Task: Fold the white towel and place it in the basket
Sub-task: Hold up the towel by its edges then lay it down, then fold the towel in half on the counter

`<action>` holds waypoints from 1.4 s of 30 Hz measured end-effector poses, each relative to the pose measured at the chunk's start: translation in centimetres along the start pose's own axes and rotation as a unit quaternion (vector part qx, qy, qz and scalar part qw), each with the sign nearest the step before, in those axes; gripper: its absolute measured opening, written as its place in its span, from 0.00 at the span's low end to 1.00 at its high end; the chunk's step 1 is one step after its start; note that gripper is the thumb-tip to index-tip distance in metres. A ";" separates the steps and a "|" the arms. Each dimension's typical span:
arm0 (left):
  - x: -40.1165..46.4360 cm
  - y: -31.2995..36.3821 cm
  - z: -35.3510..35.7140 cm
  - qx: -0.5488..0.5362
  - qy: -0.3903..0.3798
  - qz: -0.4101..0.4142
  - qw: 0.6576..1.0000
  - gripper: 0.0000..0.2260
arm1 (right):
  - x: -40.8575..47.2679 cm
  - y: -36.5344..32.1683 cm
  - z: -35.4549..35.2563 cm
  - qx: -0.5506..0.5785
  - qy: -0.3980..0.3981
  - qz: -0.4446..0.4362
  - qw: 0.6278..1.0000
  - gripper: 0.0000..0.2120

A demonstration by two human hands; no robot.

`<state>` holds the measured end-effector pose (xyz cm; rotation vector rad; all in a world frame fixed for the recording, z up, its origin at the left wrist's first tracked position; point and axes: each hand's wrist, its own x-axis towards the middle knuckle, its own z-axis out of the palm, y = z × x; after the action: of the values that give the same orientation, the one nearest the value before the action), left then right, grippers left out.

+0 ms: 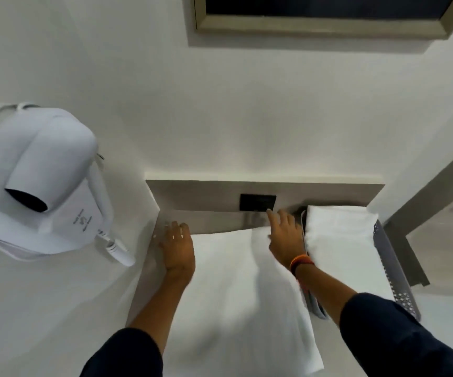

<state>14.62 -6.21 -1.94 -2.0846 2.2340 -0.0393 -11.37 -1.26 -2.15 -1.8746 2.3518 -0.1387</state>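
A white towel (pixel 236 289) lies spread flat on a narrow counter (pixel 209 221), hanging over its front edge. My left hand (pixel 177 247) rests palm down at the towel's far left corner, fingers apart. My right hand (pixel 285 235) lies flat near the towel's far right corner, fingers spread, with an orange band on the wrist. A grey perforated basket (pixel 394 268) stands at the right end of the counter and holds another folded white towel (pixel 339 240).
A white wall-mounted hair dryer (pixel 37 180) with a cord hangs on the left wall. A black switch plate (pixel 258 202) sits on the back panel just beyond my right hand. A framed mirror edge (pixel 315 25) is above. A beam (pixel 421 197) runs at right.
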 end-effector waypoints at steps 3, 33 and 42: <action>-3.7 0.7 5.2 -0.070 -0.052 0.066 0.994 0.30 | -4.3 -0.8 5.8 0.034 -0.057 -0.055 0.996 0.35; -8.5 -3.4 10.7 -0.048 -0.153 0.316 0.935 0.49 | -14.5 0.9 11.7 -0.068 -0.175 -0.255 0.949 0.51; -10.7 -4.6 9.3 0.069 -0.182 0.390 0.900 0.49 | -14.4 0.0 9.4 -0.146 -0.171 -0.227 0.948 0.28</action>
<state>20.62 4.52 -10.40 -0.9070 2.5247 0.2168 -6.74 12.83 -10.84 -2.3215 1.7593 0.4794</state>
